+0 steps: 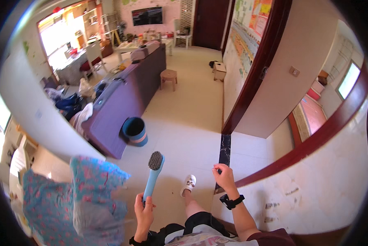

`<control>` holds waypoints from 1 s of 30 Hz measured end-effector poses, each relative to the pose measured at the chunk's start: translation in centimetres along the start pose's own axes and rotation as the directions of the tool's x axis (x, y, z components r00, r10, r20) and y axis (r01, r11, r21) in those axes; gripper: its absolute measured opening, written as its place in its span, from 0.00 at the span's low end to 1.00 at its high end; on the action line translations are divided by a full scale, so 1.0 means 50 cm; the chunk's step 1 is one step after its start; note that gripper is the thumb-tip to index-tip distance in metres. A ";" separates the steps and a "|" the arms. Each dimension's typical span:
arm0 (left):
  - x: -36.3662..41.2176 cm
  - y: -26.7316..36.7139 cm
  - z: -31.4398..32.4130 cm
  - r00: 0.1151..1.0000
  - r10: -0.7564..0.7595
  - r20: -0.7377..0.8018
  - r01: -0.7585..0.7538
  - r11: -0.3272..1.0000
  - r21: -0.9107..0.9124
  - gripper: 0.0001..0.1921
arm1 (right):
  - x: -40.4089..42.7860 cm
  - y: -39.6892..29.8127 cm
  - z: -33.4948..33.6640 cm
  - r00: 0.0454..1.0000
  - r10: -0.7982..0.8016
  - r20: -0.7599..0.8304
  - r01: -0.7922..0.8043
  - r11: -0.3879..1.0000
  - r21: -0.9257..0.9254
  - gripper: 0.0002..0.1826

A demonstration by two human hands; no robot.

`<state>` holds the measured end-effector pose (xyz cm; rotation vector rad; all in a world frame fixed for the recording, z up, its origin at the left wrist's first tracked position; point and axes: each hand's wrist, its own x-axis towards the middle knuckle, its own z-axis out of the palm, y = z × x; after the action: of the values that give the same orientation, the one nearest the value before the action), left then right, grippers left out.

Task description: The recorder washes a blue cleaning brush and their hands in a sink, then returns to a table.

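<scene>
My left hand [144, 212] grips the light blue handle of a scrubbing brush [153, 178]. The brush points up and away from me, with its grey bristles facing up. My right hand [224, 176] hangs in the air to the right, over a black marble floor strip [224, 149]. Its fingers are curled, and a dark patch shows between them; whether that is the strip or something held is unclear. A black band with a small device [231, 201] circles my right wrist. One white clog [189, 184] is on my foot on the floor between the hands.
Blue floral cloth [54, 203] hangs close on my left. Ahead stand a blue bin [137, 135], a purple sofa [116, 123] and a brown stool [168, 77]. A dark red door frame [254, 73] and a white wall [282, 190] bound the right side.
</scene>
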<state>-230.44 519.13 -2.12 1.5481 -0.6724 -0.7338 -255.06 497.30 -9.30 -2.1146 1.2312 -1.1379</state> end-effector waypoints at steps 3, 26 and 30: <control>0.166 -0.009 0.068 0.998 -0.017 0.064 0.013 0.998 0.060 0.10 | 0.117 0.106 0.021 0.986 0.121 -0.119 -0.128 0.990 -0.058 0.06; 1.466 0.105 0.719 0.958 0.094 0.270 -0.096 0.995 -0.005 0.13 | 1.374 0.336 0.402 0.879 0.256 0.403 -0.375 0.892 0.251 0.12; 1.686 0.160 0.844 0.916 0.052 0.399 -0.077 0.996 0.049 0.13 | 1.589 0.410 0.434 0.818 0.349 0.458 -0.524 0.780 0.342 0.12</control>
<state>-210.18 426.76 -3.02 1.4366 -1.0521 -0.9984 -226.32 417.80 -1.52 -1.4790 1.0709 -0.6787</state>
